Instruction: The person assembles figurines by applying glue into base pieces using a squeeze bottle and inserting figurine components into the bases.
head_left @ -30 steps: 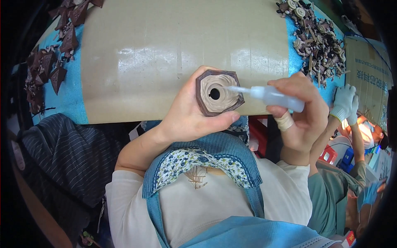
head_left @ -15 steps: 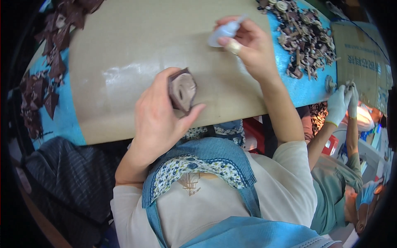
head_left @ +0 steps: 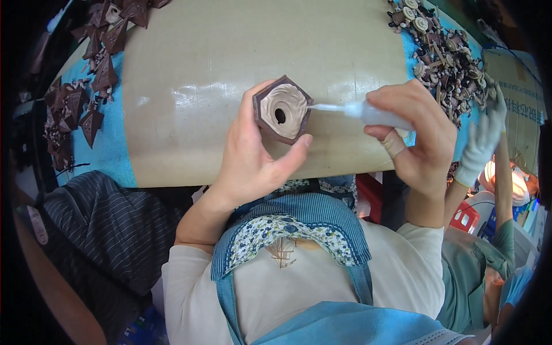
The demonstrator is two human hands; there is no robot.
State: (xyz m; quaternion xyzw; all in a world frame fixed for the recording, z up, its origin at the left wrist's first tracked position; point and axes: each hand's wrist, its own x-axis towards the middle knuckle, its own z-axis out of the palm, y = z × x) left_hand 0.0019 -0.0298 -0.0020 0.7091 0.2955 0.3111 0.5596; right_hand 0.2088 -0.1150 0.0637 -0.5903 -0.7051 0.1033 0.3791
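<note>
My left hand [head_left: 253, 155] grips a small brown piece with a hexagonal rim [head_left: 283, 110]. Its beige, rippled hollow faces up, with a dark hole near the middle. Fingers wrap its left side, and the thumb presses at its lower right. In my right hand [head_left: 420, 132] is a translucent squeeze bottle [head_left: 379, 113] with a thin nozzle, held sideways. The nozzle tip is at the right edge of the piece's rim; whether it touches cannot be made out. A beige bandage [head_left: 393, 144] wraps my right thumb.
Brown cardboard [head_left: 190, 52] covers the middle of the blue-topped table [head_left: 98, 155]. Dark brown pointed pieces [head_left: 104, 77] pile at the left. Small brown and beige parts [head_left: 445, 63] heap at the right, where a co-worker's gloved hand [head_left: 480, 144] is close by.
The bottle has swung from upright, nozzle away, to sideways, nozzle at the piece. My left hand has turned the piece so its hollow faces up more fully.
</note>
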